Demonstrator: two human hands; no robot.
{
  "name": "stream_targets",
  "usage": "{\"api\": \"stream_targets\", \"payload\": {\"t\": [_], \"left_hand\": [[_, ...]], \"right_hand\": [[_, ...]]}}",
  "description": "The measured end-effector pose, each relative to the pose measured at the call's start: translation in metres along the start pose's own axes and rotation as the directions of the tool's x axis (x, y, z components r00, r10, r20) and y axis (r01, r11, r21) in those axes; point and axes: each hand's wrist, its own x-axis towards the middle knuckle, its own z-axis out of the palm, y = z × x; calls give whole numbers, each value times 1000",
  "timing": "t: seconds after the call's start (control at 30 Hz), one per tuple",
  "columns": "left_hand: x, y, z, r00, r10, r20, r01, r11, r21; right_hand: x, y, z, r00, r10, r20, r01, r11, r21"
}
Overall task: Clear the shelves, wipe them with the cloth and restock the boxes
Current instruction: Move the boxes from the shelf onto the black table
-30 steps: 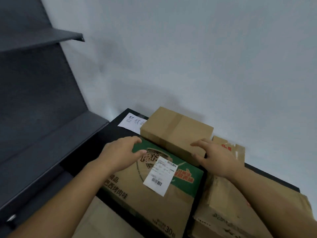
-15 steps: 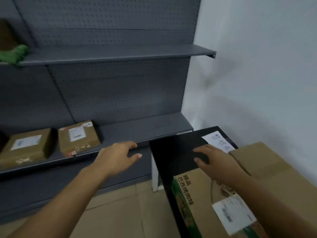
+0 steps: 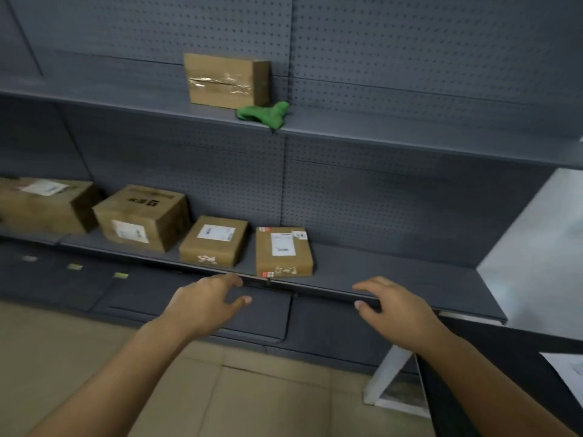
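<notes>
Swung over to grey metal shelf (image 3: 394,272), L hand (image 3: 202,305) & R hand (image 3: 397,307) empty, fingers loose.

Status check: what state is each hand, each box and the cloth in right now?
Left hand, open, empty, by the lower shelf front edge.
Right hand, open, empty, by the same edge.
Green cloth, crumpled, on the upper shelf.
Upper box, taped shut, beside the cloth.
Far-left box, closed.
Second box, closed.
Third box, closed.
Rightmost box, closed, lying flat.

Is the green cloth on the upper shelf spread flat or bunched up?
Bunched up: the green cloth lies crumpled beside the taped box.
</notes>
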Motion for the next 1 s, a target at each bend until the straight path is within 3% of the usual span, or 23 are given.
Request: {"api": "stream_targets", "payload": {"t": [0.4, 1.0], "left_hand": [[19, -183, -58, 983, -173, -60, 172, 985, -25], [145, -265, -129, 961, -224, -162, 226, 974, -8]], "right_hand": [[137, -170, 32, 990, -136, 33, 136, 991, 8], [329, -276, 30, 936, -342, 79, 341, 940, 21]]}}
